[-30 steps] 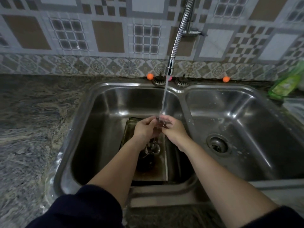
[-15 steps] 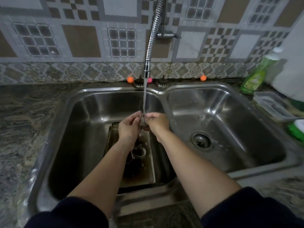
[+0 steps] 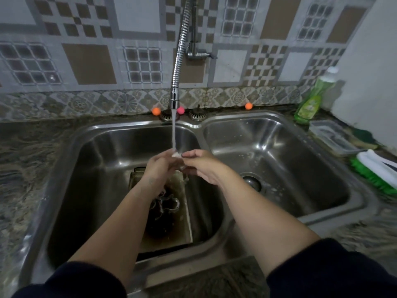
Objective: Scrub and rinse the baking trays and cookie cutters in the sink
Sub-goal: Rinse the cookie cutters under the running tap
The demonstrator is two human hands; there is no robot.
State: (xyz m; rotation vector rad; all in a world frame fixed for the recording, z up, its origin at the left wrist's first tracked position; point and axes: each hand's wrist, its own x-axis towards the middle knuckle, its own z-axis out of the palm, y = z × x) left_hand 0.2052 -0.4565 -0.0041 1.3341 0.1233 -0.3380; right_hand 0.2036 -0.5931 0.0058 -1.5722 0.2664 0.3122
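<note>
Left hand [image 3: 160,168] and right hand [image 3: 202,166] meet under the tap stream [image 3: 173,132], fingers curled together; whatever they pinch is hidden, can't tell. Baking tray [image 3: 184,229] lies in the left sink basin [image 3: 86,168], cookie cutters [image 3: 169,204] on it, murky. Green soap bottle [image 3: 309,104] far right, label unreadable.

Glossy stainless steel double sink [image 3: 279,134] set in a polished, mottled stone bench [image 3: 25,160]. Ribbed shiny metal tap hose [image 3: 180,50]. Dull, stained metal baking tray [image 3: 184,229]. Translucent green plastic bottle [image 3: 311,102], far right.
</note>
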